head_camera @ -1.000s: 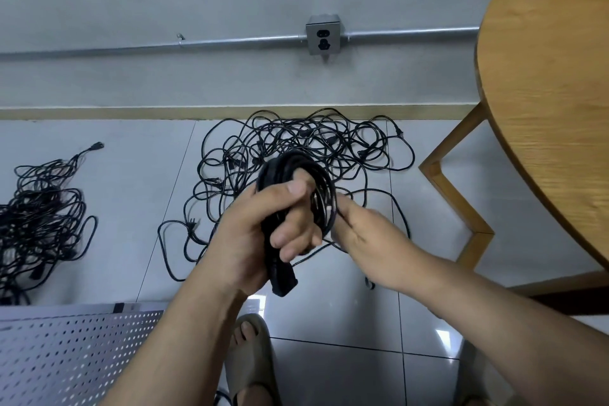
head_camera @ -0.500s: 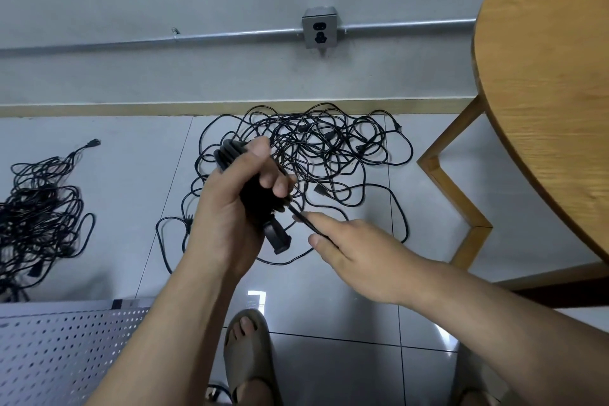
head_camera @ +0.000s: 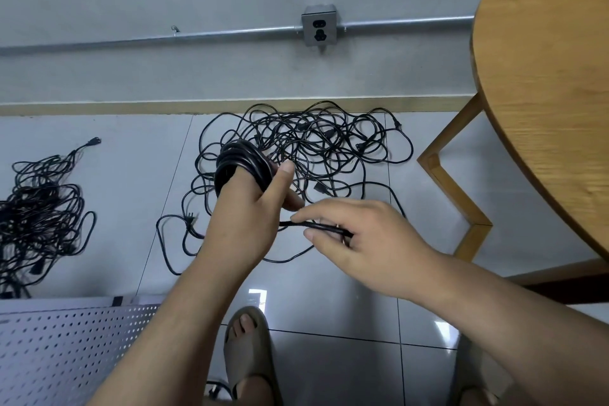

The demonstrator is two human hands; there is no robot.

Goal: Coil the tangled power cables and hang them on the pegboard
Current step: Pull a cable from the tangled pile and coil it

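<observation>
My left hand (head_camera: 250, 211) grips a tight coil of black power cable (head_camera: 240, 163), its loops standing above my knuckles and my thumb raised beside them. My right hand (head_camera: 365, 241) pinches the free end of that cable (head_camera: 316, 226), which runs level from the coil to my fingers. Behind both hands a tangled pile of black cables (head_camera: 313, 155) lies on the tiled floor by the wall. A second tangled heap (head_camera: 39, 211) lies at the far left. The white perforated pegboard (head_camera: 66, 349) lies flat at the bottom left.
A round wooden table (head_camera: 547, 82) with angled legs (head_camera: 454, 188) fills the right side. A metal conduit with a socket box (head_camera: 319, 26) runs along the grey wall. My sandalled foot (head_camera: 250, 353) stands on the tiles below my hands.
My left hand has turned the coil so its loops face up and left. My right hand has drawn back to the right, pulling the cable's free end out straight.
</observation>
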